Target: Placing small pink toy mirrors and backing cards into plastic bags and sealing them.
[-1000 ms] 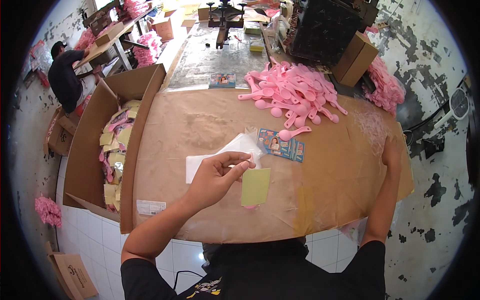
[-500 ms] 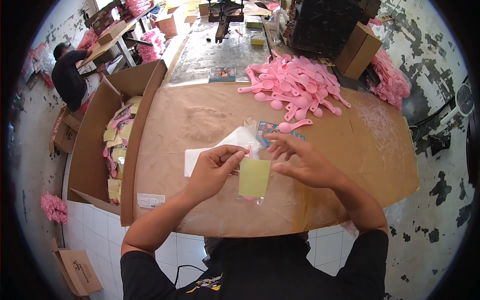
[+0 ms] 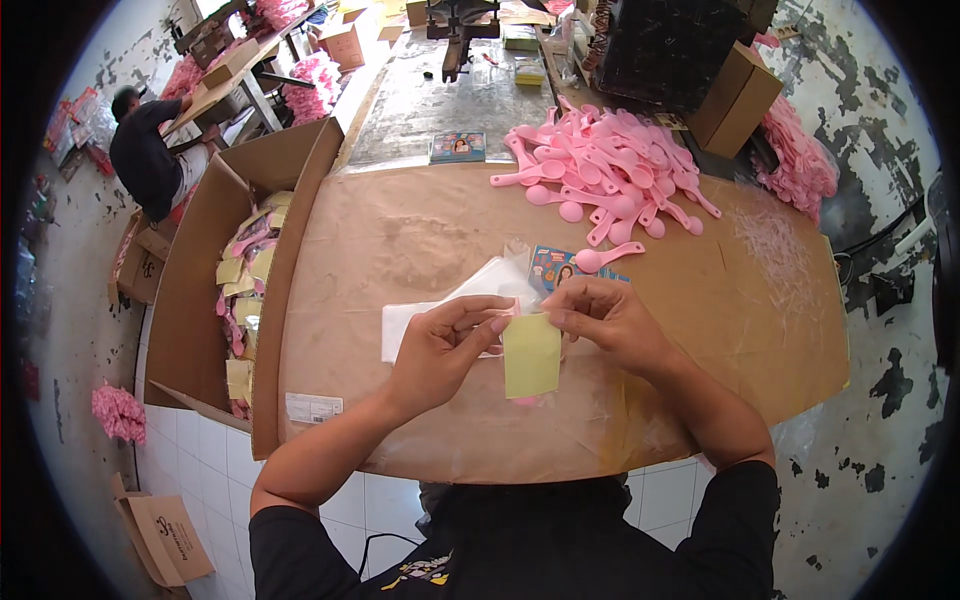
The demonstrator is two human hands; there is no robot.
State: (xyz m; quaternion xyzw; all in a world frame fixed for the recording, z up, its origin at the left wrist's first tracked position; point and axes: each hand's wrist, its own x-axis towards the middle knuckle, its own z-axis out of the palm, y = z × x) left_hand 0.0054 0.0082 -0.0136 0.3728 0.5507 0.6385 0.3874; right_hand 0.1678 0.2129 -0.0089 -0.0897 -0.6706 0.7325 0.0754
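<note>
Both hands, left hand (image 3: 440,345) and right hand (image 3: 605,318), pinch a pale yellow card packet (image 3: 532,355) over the brown paper-covered table (image 3: 400,230); cluttered workshop.

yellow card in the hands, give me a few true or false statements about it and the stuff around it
1. Both hands hold the yellow card. True: the left hand and the right hand pinch its top edge.
2. The pile of pink spoons lies at the near edge of the table. False: it lies at the far side, beyond the hands.
3. The open cardboard box stands on the person's left. True.
4. A single pink spoon lies on a printed card just beyond the hands. True.
5. The box is empty. False: it holds yellow-carded packs.
</note>
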